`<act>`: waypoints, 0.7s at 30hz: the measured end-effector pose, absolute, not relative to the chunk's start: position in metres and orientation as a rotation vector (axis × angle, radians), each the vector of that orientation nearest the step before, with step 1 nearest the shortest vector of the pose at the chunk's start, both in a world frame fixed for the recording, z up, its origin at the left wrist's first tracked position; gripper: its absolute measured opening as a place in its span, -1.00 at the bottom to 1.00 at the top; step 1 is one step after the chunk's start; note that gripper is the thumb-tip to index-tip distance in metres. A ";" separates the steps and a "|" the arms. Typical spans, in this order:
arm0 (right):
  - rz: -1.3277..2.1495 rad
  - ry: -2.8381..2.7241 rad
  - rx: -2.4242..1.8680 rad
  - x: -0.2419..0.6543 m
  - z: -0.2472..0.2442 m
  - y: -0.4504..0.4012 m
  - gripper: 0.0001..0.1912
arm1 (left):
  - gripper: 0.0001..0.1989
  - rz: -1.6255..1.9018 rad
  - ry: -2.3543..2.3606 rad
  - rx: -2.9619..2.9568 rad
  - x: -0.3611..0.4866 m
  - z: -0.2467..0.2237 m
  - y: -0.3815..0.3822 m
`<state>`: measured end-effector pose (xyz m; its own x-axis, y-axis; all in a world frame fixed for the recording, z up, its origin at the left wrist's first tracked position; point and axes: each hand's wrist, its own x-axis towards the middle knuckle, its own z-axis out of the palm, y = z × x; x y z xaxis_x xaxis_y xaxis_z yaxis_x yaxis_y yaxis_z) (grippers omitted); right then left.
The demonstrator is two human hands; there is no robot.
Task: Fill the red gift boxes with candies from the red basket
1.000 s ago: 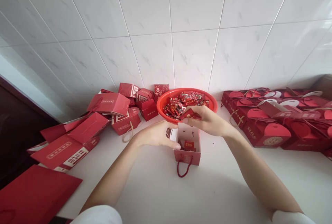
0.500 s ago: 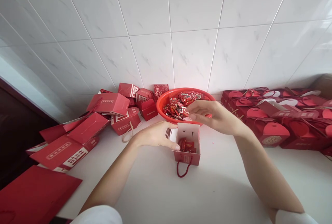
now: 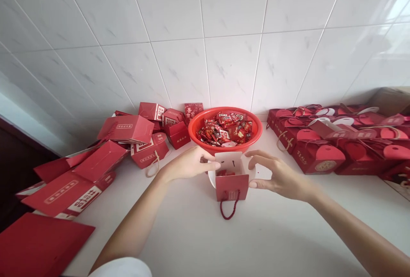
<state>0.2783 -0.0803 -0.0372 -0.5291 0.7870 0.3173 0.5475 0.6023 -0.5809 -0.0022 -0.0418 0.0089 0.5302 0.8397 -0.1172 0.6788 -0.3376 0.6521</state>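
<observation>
The right hand [image 3: 282, 177] has moved from the red perforated plastic basket [image 3: 193, 134] to the open red cardboard box [image 3: 232, 186], suggesting filling has paused. It is spread wide, nothing visibly gripped. The left hand [image 3: 185, 164] is half-curled at the box's left side; grip indeterminable. The box stands toward the white desk's [image 3: 192, 238] far edge.
</observation>
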 end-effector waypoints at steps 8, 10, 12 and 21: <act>0.481 -1.930 -1.178 0.264 -0.076 -0.084 -0.69 | -0.80 0.382 1.272 2.134 -0.004 0.004 -0.039; 0.492 -1.902 -1.164 0.261 -0.080 -0.084 -0.71 | -0.83 0.393 1.233 2.157 -0.002 0.005 -0.039; 0.510 -1.874 -1.158 0.260 -0.082 -0.084 -0.72 | -0.87 0.370 1.161 2.176 0.000 0.007 -0.041; 0.405 -1.742 -1.160 0.258 -0.098 -0.083 -0.67 | -0.54 0.145 0.972 2.201 0.003 0.005 -0.043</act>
